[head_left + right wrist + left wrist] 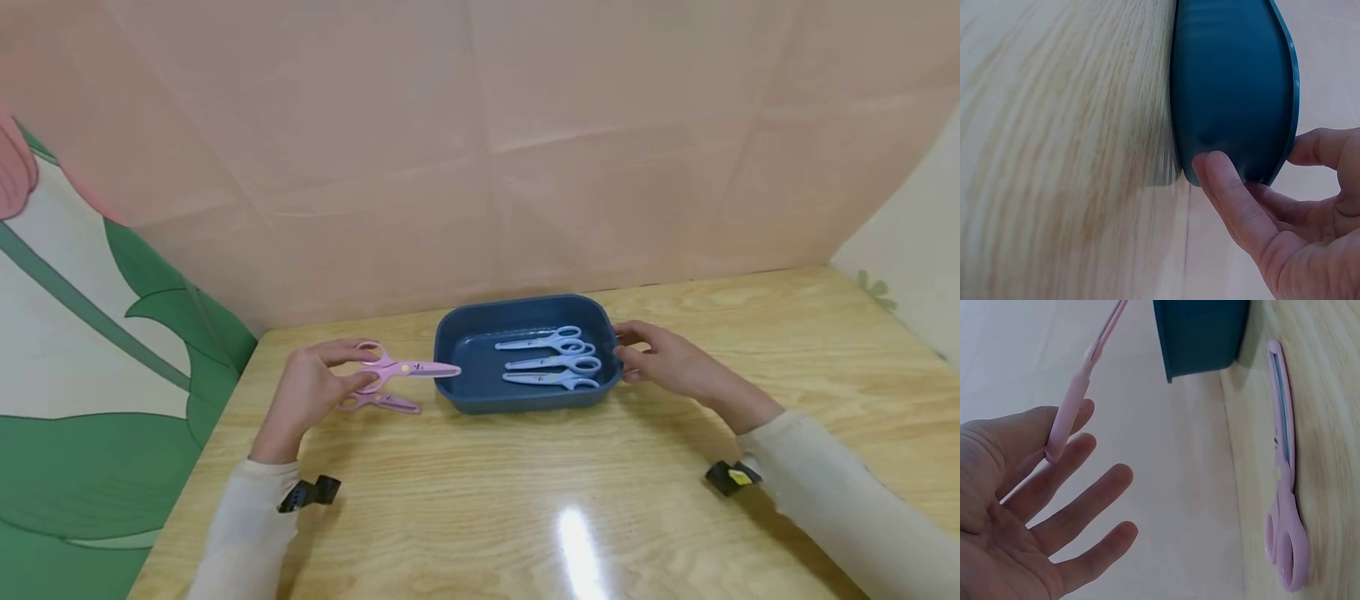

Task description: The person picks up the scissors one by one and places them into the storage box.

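My left hand (309, 385) pinches pink scissors (420, 368) by their handle loops between thumb and index finger, the other fingers spread. The blades point right, and their tip overlaps the left rim of the dark blue bin (517, 403). A second pair of pink scissors (1284, 469) lies on the table below that hand. Inside the bin, toward its right side, several light blue scissors (551, 362) lie with handles to the right. My right hand (670, 360) holds the bin's right end, one finger at the rim and others against the outer wall.
The bin stands on a light wood table (450, 500) close to a pinkish covered wall (480, 167). A leaf-patterned wall panel (90, 467) borders the table on the left. Each wrist wears a small black device.
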A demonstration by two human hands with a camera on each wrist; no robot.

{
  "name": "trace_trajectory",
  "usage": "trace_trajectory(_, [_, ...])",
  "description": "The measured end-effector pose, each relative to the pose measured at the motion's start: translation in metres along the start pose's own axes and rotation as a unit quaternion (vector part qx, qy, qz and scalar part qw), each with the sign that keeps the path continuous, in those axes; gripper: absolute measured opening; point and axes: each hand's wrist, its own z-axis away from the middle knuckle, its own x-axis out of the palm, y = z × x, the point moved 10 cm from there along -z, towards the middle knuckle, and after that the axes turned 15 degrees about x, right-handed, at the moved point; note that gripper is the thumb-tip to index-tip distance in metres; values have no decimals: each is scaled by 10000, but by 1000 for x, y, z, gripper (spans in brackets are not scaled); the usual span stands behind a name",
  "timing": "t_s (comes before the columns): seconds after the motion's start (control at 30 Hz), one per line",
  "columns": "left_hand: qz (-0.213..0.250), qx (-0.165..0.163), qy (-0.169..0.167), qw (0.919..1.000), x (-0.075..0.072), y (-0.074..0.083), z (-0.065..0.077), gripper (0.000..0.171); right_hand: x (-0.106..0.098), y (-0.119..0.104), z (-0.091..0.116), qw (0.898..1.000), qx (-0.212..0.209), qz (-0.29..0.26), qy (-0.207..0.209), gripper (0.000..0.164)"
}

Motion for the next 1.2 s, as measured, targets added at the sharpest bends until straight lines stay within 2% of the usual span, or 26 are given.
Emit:
trace_trajectory(0.2, [41, 291, 117, 9995, 0, 11, -7, 20, -1, -2, 2, 10000, 6, 53, -14, 49])
trace_trajectory(0.47, [-49, 411, 141, 9990, 3, 18, -11, 20, 1, -1, 3, 9999, 55, 130, -49, 50])
trace_trajectory(0.73, [-112, 681, 152, 9975, 10, 23, -20, 18, 1, -2, 3, 10000, 54, 58, -59, 50])
trace_trajectory(1.0, [-103, 441, -73, 9989, 21, 23, -27, 17, 0, -3, 4, 9999, 65, 89, -36, 50])
trace_trajectory(1.2, [33, 432, -73, 9990, 26, 27, -31, 17, 0, -3, 4, 9999, 54, 143, -24, 49])
